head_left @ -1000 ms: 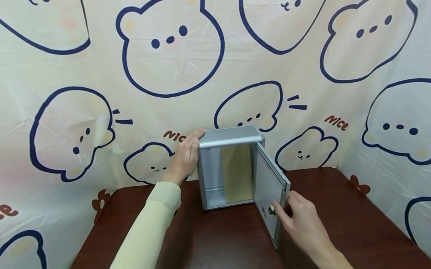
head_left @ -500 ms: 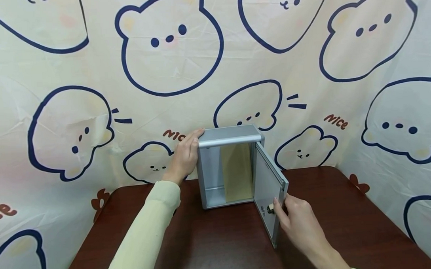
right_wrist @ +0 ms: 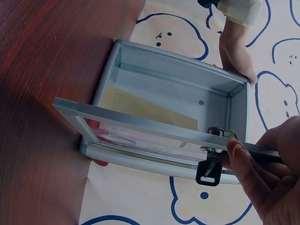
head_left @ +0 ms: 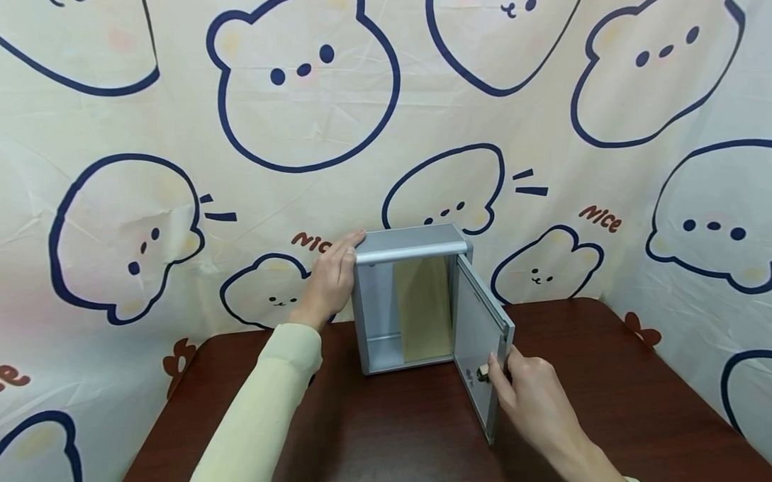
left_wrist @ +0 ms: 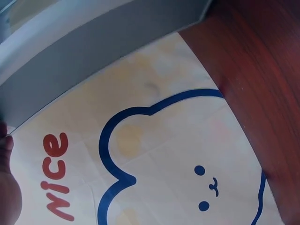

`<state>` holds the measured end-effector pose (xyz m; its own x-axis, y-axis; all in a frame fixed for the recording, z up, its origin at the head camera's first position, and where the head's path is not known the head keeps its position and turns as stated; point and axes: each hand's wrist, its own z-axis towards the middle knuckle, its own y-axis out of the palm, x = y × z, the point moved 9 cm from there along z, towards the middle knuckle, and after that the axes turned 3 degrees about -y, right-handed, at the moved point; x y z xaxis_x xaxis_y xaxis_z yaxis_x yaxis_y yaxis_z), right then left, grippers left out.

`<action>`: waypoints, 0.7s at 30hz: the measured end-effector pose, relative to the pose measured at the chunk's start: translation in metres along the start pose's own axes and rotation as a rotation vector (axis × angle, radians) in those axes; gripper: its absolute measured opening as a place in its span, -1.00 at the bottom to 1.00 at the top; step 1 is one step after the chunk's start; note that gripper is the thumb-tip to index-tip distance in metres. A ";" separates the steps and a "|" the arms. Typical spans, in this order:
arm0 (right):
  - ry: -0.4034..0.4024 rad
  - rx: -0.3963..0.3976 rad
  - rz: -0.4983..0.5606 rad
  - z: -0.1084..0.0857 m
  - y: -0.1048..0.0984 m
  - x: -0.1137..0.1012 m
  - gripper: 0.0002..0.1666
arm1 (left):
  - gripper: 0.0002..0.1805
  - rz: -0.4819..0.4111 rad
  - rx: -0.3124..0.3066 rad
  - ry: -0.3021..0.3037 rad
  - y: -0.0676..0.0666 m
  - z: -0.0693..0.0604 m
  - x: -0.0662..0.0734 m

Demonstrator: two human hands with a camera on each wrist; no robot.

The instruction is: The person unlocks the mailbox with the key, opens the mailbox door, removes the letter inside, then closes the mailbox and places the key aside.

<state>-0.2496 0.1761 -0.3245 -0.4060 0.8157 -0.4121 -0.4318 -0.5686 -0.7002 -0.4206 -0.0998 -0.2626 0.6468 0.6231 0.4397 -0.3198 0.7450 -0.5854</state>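
Silver-grey metal box cabinet (head_left: 411, 241) stands upright on a dark reddish-brown wood-grain table (head_left: 380, 440), toward the far edge, its front facing the wearer and its hinged grey door (head_left: 477, 330) swung out on the right side. Inside, a flat yellowish-beige rectangular panel (head_left: 424, 310) is visible toward the hinge side. Left hand (head_left: 326, 282), in a pale yellow-green sleeve (head_left: 257, 401), rests on the cabinet's upper left corner, fingers close together and nearly straight. Right hand (head_left: 538, 399) pinches the door's free edge, thumb on the inner face just beside a small metal lock (head_left: 483, 373), other fingers round the outer face. In the right wrist view, a black-headed key (right_wrist: 202, 169) hangs at the lock on the outer face, near the fingertips; contact with it cannot be told. Cream cloth with navy animal-head outlines (head_left: 305, 123) rises behind the table.
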 end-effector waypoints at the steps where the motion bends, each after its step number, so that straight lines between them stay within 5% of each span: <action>1: -0.005 0.003 -0.001 0.000 0.000 0.000 -0.63 | -0.39 0.001 -0.006 -0.002 0.000 0.000 0.000; 17: -0.036 0.025 0.007 0.001 0.001 -0.005 -0.60 | -0.38 -0.023 -0.107 -0.074 -0.001 0.000 -0.003; 21: -0.024 0.015 0.014 0.001 0.002 -0.004 -0.61 | -0.38 -0.045 -0.050 -0.097 -0.006 -0.002 0.000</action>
<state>-0.2492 0.1716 -0.3233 -0.4310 0.8049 -0.4079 -0.4379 -0.5818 -0.6854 -0.4176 -0.1051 -0.2605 0.5890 0.6111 0.5288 -0.2557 0.7617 -0.5954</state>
